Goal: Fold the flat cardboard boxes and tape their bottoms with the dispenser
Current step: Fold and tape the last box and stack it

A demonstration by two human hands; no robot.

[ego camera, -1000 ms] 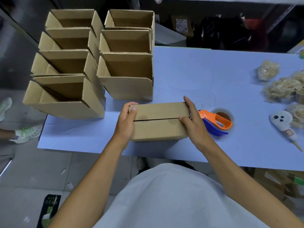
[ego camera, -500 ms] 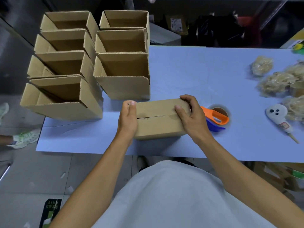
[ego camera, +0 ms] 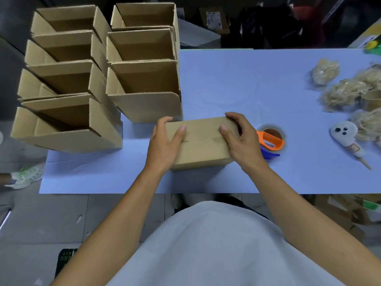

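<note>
Near the front edge of the light-blue table sheet (ego camera: 237, 83), a small brown cardboard box (ego camera: 203, 148) is held w/ its flap seam facing up. It is gripped at both ends: the left hand (ego camera: 165, 145) is curled round the left end, thumb laid on top by the seam, and the right hand (ego camera: 241, 141) is curled round the right end, fingers over the far edge, thumb on top. Just right of the box, partly hidden behind the right hand, an orange-and-blue tape dispenser w/ a brown roll (ego camera: 271, 140) is seen lying on the sheet. At far left, two rows of folded open-top brown cardboard boxes (ego camera: 142, 79) are stacked. At right, clumps of tan fibre in clear wrap (ego camera: 343, 93) and a white ghost-shaped toy on a stick (ego camera: 344, 134) are seen.
</note>
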